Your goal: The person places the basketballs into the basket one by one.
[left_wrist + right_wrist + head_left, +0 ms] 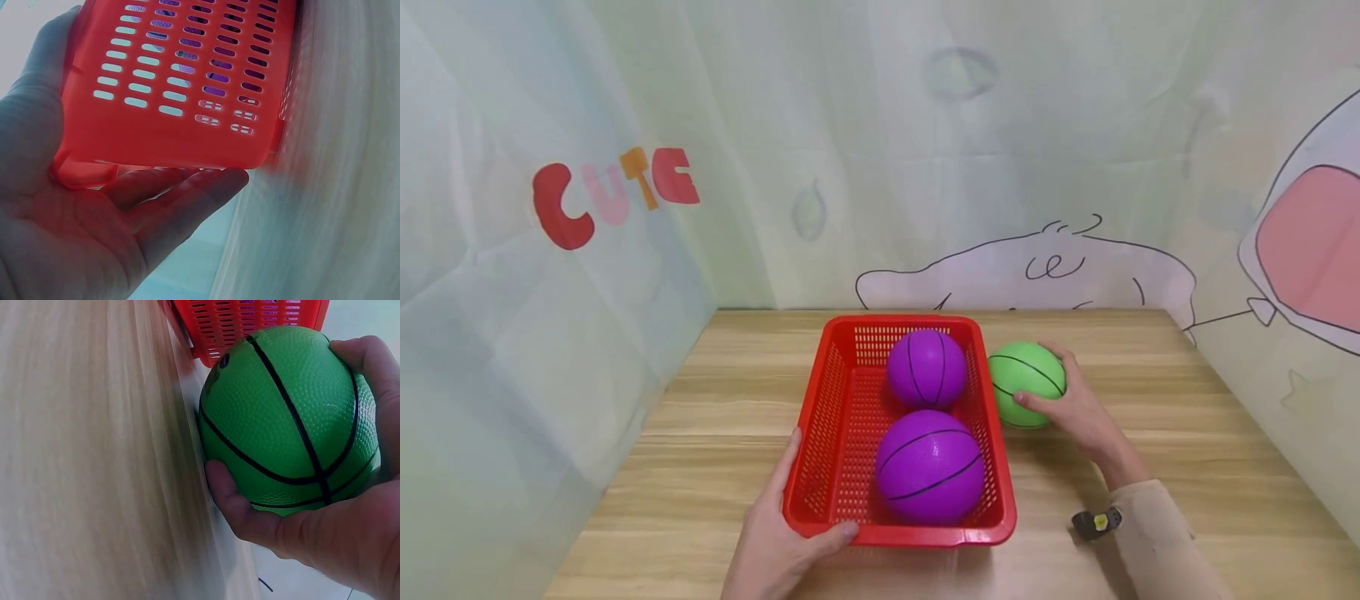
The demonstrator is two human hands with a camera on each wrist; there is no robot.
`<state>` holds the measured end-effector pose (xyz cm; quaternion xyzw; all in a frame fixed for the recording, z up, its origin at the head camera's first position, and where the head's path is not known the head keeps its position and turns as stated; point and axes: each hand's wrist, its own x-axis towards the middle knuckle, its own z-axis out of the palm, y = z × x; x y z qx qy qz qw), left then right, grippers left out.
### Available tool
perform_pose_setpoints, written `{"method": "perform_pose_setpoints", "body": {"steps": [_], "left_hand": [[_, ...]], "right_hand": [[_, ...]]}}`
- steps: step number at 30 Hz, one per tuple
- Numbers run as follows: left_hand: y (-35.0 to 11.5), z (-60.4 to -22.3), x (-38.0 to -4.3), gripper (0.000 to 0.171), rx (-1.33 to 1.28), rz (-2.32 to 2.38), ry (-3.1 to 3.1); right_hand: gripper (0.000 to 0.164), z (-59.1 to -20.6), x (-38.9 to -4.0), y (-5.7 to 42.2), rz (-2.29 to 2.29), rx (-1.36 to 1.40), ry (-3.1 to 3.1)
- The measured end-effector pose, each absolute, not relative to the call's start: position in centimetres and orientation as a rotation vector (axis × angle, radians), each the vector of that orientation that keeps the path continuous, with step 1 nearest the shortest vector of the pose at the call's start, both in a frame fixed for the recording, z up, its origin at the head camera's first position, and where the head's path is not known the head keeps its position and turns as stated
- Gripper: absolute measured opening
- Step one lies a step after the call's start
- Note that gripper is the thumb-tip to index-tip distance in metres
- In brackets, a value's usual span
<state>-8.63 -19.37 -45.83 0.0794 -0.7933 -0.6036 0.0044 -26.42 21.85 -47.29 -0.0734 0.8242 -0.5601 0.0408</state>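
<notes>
A red plastic basket [917, 536] with slotted walls stands on the table, holding a smaller-looking purple ball [927, 367] at the far end and another purple ball [930, 467] at the near right. My left hand [775, 525] grips its near left corner, thumb on the front rim and fingers along the outer side [169, 137]. Just right of the basket, my right hand [1078, 408] holds a green ball [1026, 379] with black lines. The right wrist view shows thumb and fingers spread around that ball [281, 425], which is close to the wooden surface.
The wooden table [700, 417] reaches back to a printed cloth [775, 150] that hangs at the rear and both sides. A small black strap or band [1096, 523] with a yellow mark is at the right wrist, by the beige sleeve [1157, 533].
</notes>
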Motion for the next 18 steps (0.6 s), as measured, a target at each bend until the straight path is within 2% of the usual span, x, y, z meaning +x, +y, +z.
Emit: {"method": "perform_pose_setpoints", "body": {"steps": [18], "left_hand": [[-19.26, -45.62, -8.66, 0.133, 0.317, -1.921, -2.485]], "right_hand": [[0.109, -46.82, -26.14, 21.65, -1.709, -0.247, 2.552]]}}
